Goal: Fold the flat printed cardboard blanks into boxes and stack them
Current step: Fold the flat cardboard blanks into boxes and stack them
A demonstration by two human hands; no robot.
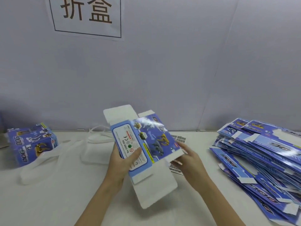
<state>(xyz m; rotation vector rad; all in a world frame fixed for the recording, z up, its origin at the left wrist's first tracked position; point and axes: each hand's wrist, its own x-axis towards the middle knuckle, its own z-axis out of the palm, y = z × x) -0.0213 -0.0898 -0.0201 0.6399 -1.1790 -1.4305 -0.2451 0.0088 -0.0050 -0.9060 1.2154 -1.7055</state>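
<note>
Right now the left hand (pixel 121 162) is gripping a partly opened cardboard blank (pixel 143 144) in the air above the middle of the counter (pixel 65 201), with the thumb lying across the pale printed panel and the other fingers hidden behind it. The right hand (pixel 187 160) is touching the lower right edge of the same blank with fingers that are nearly straight and a little spread, so it is not closing around anything. The blank is tilting, its white flaps are sticking out at the far end and at the near end, and the near flap is hanging close to the counter. One folded box (pixel 32 144) is standing at the far left of the counter, well apart from the hands. A sloping pile of flat blanks (pixel 260 152) is lying on the right side and is reaching to the right edge of the view. Some white plastic strips (pixel 53 154) are lying between the folded box and the hands. Near the person, in front of both forearms, the counter surface is showing bare and white.
</note>
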